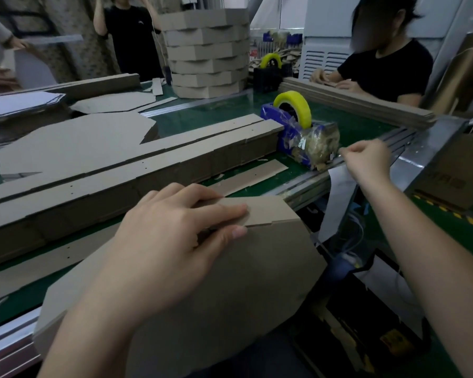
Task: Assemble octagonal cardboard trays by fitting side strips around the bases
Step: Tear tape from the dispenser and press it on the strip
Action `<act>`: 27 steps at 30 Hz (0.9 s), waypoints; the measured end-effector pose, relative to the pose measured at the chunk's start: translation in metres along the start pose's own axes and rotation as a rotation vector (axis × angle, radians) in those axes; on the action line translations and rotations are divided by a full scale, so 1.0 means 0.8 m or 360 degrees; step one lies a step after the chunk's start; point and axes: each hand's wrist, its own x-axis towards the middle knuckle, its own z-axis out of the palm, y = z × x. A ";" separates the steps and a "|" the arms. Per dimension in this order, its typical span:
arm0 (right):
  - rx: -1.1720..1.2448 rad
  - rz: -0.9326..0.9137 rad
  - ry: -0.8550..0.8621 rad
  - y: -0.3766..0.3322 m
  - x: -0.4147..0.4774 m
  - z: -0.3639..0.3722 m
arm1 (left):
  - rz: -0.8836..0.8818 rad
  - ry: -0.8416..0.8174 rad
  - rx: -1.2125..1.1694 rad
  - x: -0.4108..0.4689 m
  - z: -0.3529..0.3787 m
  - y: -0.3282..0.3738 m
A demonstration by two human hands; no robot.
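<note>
left hand [175, 241] spread flat pinning strip seam [257, 223] on tray [230, 290] at 6 o'clock, right hand [366, 159] pinching tape end [340, 153] at dispenser [298, 132], 1 o'clock: seam may spring open if pressure slips

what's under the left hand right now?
The left hand presses flat on the cardboard tray, fingers lying over a notched seam. The seam's stretch beneath the fingers is covered; only its stepped end shows beside them.

Tape dispensers two: nearer dispenser [298, 129] just beyond right fingers [351, 155], farther dispenser [271, 72] behind. Tray [230, 282] under left fingers [224, 211]: one. Tray stack [208, 50]: one.
</note>
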 end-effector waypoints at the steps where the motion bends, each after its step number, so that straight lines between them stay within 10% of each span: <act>1: 0.0005 -0.0060 0.0052 -0.004 -0.008 -0.001 | 0.0007 0.0007 0.0003 0.000 0.000 0.000; 11: 0.1224 -0.0514 -0.0399 -0.126 -0.228 -0.057 | 0.0029 0.0028 -0.0007 0.001 -0.003 -0.001; 19: 0.1750 0.0459 -0.0653 -0.131 -0.331 -0.033 | 0.0104 -0.0002 -0.0003 -0.005 -0.006 -0.007; 27: 0.1693 0.0693 -0.0678 -0.136 -0.333 -0.035 | 0.0101 0.0008 -0.0018 -0.011 -0.007 -0.007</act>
